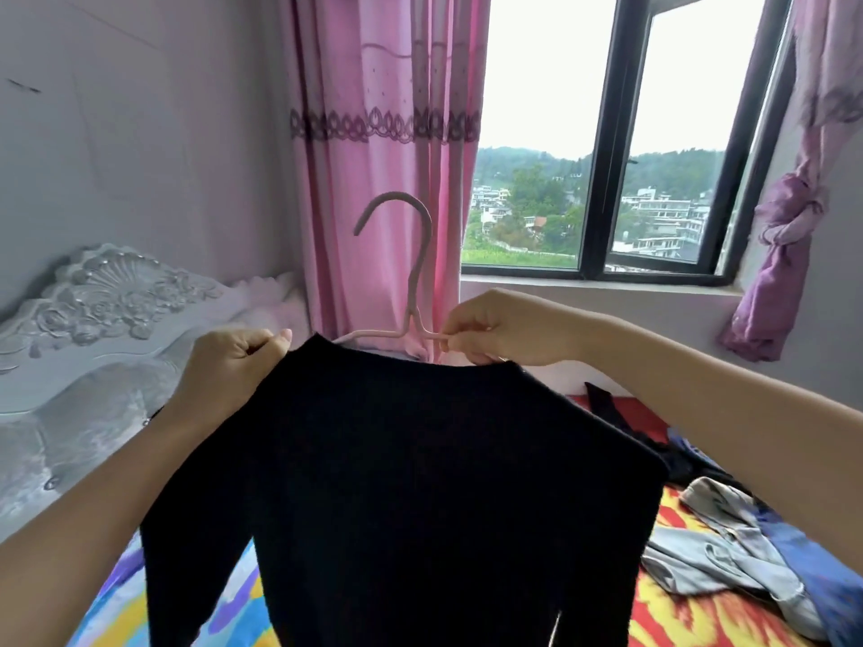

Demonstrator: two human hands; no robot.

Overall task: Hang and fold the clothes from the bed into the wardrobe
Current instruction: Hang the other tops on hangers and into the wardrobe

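Left hand (233, 366) is curled into a closed fist on the left shoulder/neck edge of a black long-sleeved knit sweater (420, 497), thumb on top, fabric bunched in the grip. Right hand (495, 329) is mostly closed too, thumb + index pinching the right arm of a thin pale pink wire hanger (413, 291) just above the sweater's right shoulder, other fingers curled under. Can't tell if those lower fingers also have hold of the fabric, tbh.

Sweater is held up in the air in front of the person, over the bed, neckline at the top and body hanging straight down out of frame, so long axis is vertical. Shoulders run left-right, w/ the left sleeve dropping down at the lower left. Hanger stands upright, hook pointing up and curling over to the left; its left arm disappears behind the collar, right arm still outside the fabric near the pinch.

Below, the bed w/ a bright multicolour patterned sheet (700, 614). On it to the right, a crumpled grey garment (719, 544), some blue fabric (812, 572) beside it, and a dark piece (607, 413) further back. Ornate silver-grey carved headboard (107, 319) on the left, pink curtain (383, 133) behind the hanger, window (607, 179) to the right.
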